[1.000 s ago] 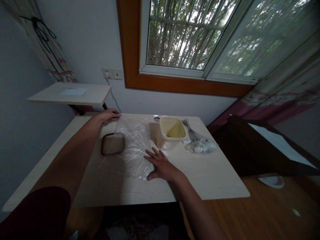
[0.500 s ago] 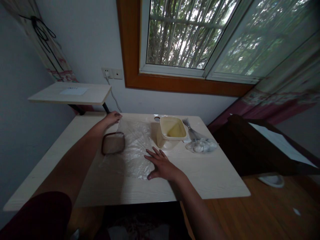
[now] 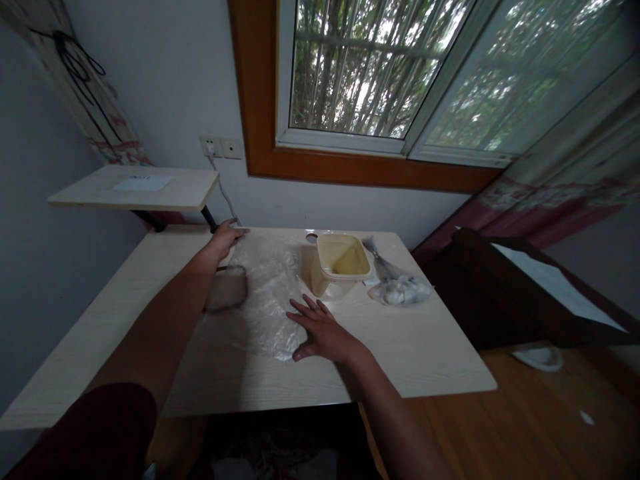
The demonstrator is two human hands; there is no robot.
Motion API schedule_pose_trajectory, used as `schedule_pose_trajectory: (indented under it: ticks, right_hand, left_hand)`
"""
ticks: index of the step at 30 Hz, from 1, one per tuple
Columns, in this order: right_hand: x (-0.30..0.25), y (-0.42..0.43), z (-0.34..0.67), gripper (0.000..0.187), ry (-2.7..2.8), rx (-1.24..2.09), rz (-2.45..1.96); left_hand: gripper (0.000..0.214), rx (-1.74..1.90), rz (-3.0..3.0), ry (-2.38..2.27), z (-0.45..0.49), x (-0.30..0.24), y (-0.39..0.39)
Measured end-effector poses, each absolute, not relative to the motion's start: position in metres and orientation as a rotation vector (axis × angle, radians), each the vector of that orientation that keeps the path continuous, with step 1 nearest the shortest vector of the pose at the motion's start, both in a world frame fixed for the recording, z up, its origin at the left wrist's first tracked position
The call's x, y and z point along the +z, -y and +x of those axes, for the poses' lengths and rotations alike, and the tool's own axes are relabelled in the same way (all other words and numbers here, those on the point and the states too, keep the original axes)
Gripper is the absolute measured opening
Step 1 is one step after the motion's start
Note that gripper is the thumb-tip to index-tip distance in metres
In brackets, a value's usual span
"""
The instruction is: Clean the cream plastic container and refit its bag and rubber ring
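A thin sheet of clear, crinkled plastic [image 3: 270, 300] lies spread on the pale table [image 3: 400, 360]. My left hand [image 3: 226, 239] reaches to its far left corner, fingers stretched out and apart near the table's back edge. On the right edge of the plastic rests my right hand [image 3: 323, 331], open with the fingers spread. Under the plastic's left side shows a dark-rimmed, rounded rectangular object [image 3: 227, 289], partly hidden by my left forearm. Just beyond my right hand stands an open, cream-coloured plastic tub [image 3: 333, 285], with something yellowish inside.
A knotted clear bag with white contents [image 3: 400, 291] lies right of the tub. A small raised shelf [image 3: 185, 183] with a paper [image 3: 143, 183] stands at the back left. A cable [image 3: 227, 193] hangs from the wall socket [image 3: 220, 147]. Dark furniture [image 3: 480, 293] stands to the right.
My left hand has shifted slightly, its fingers now further apart at the plastic's corner. The plastic covers more of the dark-rimmed object. My right hand stays in place.
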State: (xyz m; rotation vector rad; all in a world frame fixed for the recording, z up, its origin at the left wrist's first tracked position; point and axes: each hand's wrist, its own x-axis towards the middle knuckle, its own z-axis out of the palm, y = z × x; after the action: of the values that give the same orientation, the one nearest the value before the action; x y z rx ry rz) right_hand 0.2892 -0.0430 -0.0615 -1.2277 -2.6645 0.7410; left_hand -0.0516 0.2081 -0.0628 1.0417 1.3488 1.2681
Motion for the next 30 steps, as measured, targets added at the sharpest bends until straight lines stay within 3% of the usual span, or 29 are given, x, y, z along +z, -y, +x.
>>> schedule_pose_trajectory:
  ticks: [7,13,17,25,30]
  right_hand:
    - [-0.065,0.042,0.289,0.108,2.670,0.747,-1.235]
    - [-0.064,0.041,0.289,0.107,2.673,0.769,-1.244]
    - [-0.064,0.041,0.289,0.107,2.674,0.761,-1.246]
    - [-0.064,0.041,0.290,0.108,2.678,0.758,-1.234]
    - [-0.062,0.042,0.289,0.106,2.665,0.755,-1.229]
  left_hand:
    - [0.063,1.399,1.056,-1.285,-0.051,-0.062,-0.206]
    - [0.044,1.239,0.992,-1.250,-0.054,-0.056,-0.199]
    - [0.049,1.166,1.040,-1.224,-0.051,-0.055,-0.202]
    - [0.036,1.565,1.101,-1.317,-0.055,-0.043,-0.209]
    - [0.024,1.404,1.163,-1.482,-0.060,-0.046,-0.191]
